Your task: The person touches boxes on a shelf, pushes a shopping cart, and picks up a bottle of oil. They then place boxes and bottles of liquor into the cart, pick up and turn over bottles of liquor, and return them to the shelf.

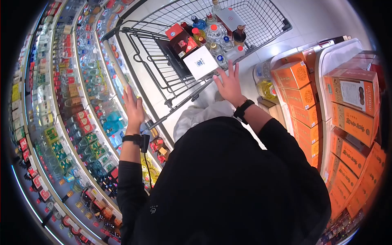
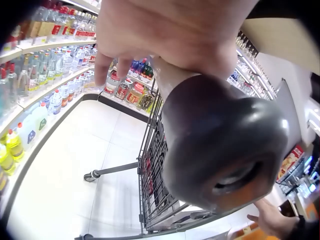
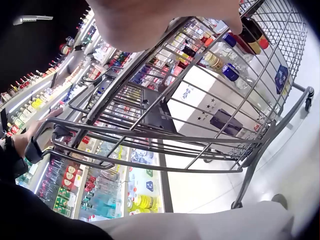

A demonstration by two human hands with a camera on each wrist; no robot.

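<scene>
A wire shopping cart (image 1: 269, 20) stands in front of me in a shop aisle. It holds a white box (image 1: 200, 62), a red box (image 1: 174, 30) and several bottles (image 1: 214, 32). My left hand (image 1: 132, 105) grips the cart handle (image 2: 220, 145) close to its dark left end cap, with the fingers wrapped over the bar. My right hand (image 1: 228, 83) is open with the fingers spread, at the cart's near rim beside the white box. In the right wrist view that palm (image 3: 160, 20) sits over the wire rim (image 3: 200, 115), and my left hand (image 3: 35, 140) shows on the handle.
Curved shelves (image 1: 81, 102) packed with bottles run along the left. Stacks of orange boxes (image 1: 351, 114) stand on the right, with a yellow oil bottle (image 1: 267, 90) beside them. Pale floor tiles (image 2: 60, 165) show under and around the cart.
</scene>
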